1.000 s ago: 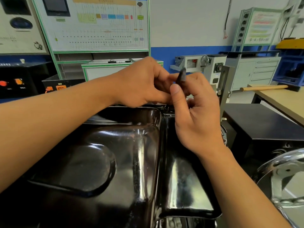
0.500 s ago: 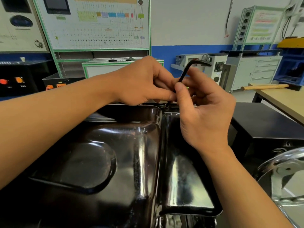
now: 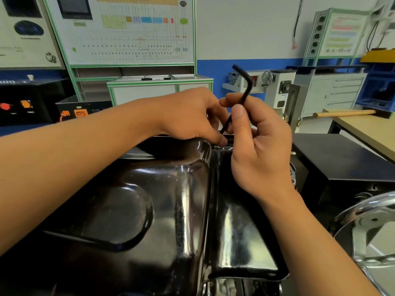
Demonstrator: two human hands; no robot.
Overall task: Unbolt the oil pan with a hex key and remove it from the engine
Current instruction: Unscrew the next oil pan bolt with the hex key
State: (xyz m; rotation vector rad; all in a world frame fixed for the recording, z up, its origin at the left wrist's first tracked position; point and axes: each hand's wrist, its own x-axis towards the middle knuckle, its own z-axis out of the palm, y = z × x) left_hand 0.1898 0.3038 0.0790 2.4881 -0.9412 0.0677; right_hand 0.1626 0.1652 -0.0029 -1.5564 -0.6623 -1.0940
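Head view: right hand [image 3: 260,150] pinches the hex key [image 3: 245,88]; left hand [image 3: 192,116] pinches its lower end at the far rim of the oil pan [image 3: 171,210]. Seated atop the engine [image 3: 226,285], the pan looks rigid, slick and heavy; I'd lift it by the flanges.

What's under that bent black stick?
Far rim of the oil pan. The right hand holds the hex key; the left hand hides its tip and any bolt.

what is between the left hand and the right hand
The hex key, pinched by the right hand, slants down past the left hand toward the oil pan rim; head view.
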